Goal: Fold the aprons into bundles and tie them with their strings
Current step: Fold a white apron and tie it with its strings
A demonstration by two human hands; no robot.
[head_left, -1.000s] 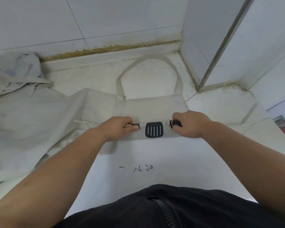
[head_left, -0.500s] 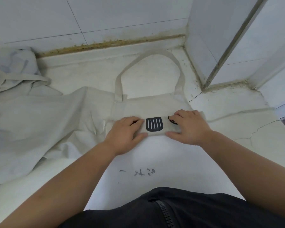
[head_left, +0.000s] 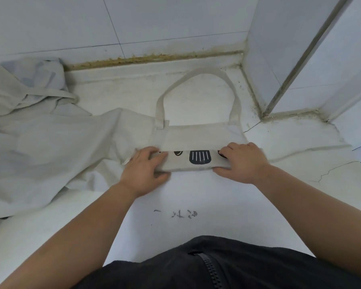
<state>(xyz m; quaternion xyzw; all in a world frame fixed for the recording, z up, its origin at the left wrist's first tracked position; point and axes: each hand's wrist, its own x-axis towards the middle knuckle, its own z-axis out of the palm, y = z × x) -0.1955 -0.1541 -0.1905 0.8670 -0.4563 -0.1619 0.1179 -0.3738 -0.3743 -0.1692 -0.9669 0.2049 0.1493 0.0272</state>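
Mid white worktop (head_left: 217,195): beige cloth apron with black prints (head_left: 196,164), near edge folded into a flat band, neck loop (head_left: 200,71) toward 12 o'clock; left hand (head_left: 143,172) at the band's 9 o'clock end, right hand (head_left: 241,161) at 3 o'clock, each grip pinching the fold, fingers over, thumb under. Heap of pale aprons (head_left: 40,132) at 9 o'clock.

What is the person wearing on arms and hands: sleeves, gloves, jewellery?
Nothing visible: left hand and right hand are ungloved, without rings or watch; both forearms show no sleeve. Below them, a black garment with a zip.

Single head-worn camera — facing forward and down, close above the white surface (head_left: 196,190).
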